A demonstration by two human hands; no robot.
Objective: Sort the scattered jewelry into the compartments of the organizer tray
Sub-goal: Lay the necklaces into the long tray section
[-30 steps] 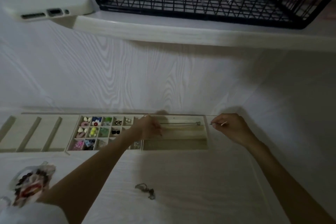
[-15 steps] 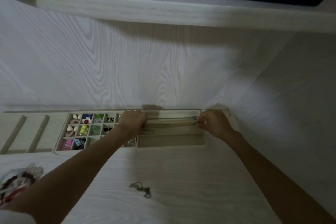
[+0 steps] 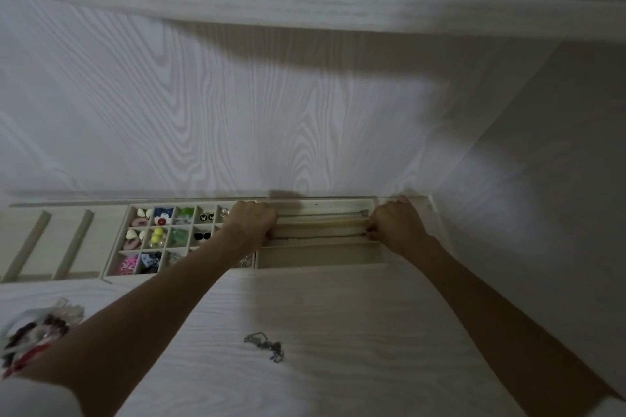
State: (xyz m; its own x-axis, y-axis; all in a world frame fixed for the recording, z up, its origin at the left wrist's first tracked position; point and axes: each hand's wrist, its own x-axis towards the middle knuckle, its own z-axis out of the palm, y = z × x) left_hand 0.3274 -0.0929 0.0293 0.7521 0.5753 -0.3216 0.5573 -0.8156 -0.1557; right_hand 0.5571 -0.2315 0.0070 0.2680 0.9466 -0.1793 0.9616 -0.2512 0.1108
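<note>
**Chain stretched along the middle slot**

In the tray's long middle compartment, your left hand [image 3: 252,222] and right hand [image 3: 394,225] each pinch an end of a thin chain [image 3: 321,236] — it lies taut between them. The organizer tray [image 3: 321,266] backs against the wall; another necklace [image 3: 266,345] lies on bare tabletop nearer you.
</note>
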